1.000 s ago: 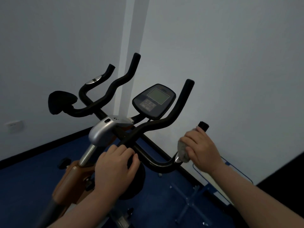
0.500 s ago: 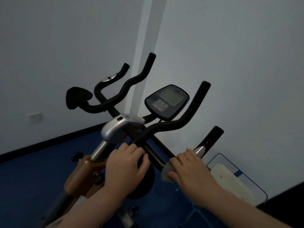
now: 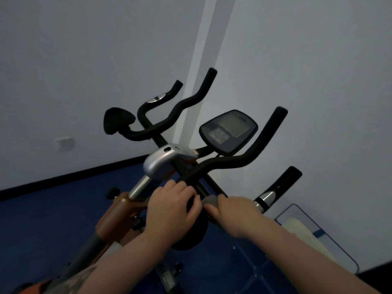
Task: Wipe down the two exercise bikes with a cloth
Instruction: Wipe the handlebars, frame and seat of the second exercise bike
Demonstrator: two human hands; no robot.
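The person's right hand is curled over a crumpled grey cloth, pressing it against the low bend of the black foam-covered handlebar of an exercise bike with a bronze-brown frame. This hand is blurred, so the exact lie of its fingers cannot be told. Just beside it, nearly touching, the left hand wraps its fingers over a round black pad below the bar's centre. Above the hands a silver plastic housing caps the chrome stem. Further up sits a dark oval console with a pale green screen, tilted toward the person. A shorter black grip with a chrome band points up to the right. Behind, near the pale wall, a second set of black curved handlebars and a black padded saddle show. The floor is blue. At lower right a clear-edged frame holding a cream panel leans by the wall.
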